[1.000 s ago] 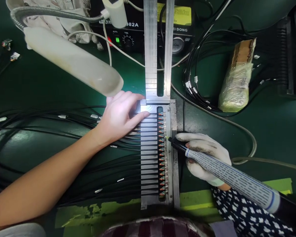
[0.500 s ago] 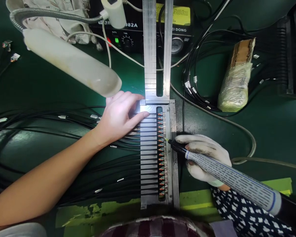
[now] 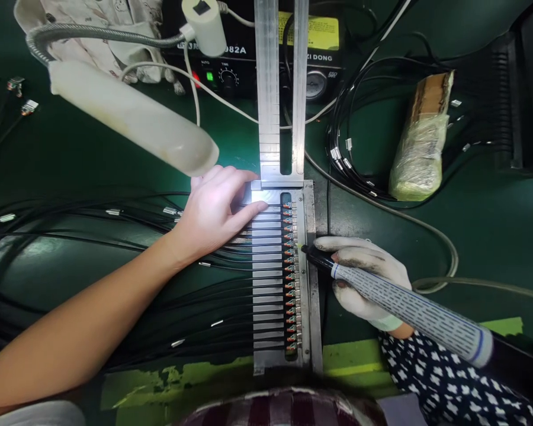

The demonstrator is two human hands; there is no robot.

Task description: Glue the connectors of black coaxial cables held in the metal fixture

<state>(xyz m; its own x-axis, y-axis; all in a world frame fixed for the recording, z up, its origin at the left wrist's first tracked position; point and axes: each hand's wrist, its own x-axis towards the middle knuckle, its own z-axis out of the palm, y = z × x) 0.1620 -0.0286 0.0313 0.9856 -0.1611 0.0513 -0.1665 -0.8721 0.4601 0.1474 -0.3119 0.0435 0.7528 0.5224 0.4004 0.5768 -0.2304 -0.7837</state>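
A metal jig (image 3: 268,254) holds a row of black cables whose small connectors with orange wires (image 3: 289,278) line up along its slot. My left hand (image 3: 220,198) is bare and lies at the jig's upper left corner. Its index finger touches the corner, and its thumb rests by the topmost cable, the two apart. On the jig's right side, my right hand (image 3: 371,278), in a white stained glove, grips a thick pen-shaped tool (image 3: 408,316) with a grey printed label. The tool's black tip points at the connector row, beside a small yellow-green spot.
A white lamp (image 3: 133,115) on a bendable neck shines over my left hand. Behind stand a black control box (image 3: 231,74) and an upright metal frame (image 3: 269,89). Loose cables (image 3: 71,231) spread left; a wrapped block (image 3: 420,145) and coiled cables lie right.
The tool's tip has moved slightly up along the connector row, with my right hand. My left hand stays at the jig's corner. The view has shifted a little.
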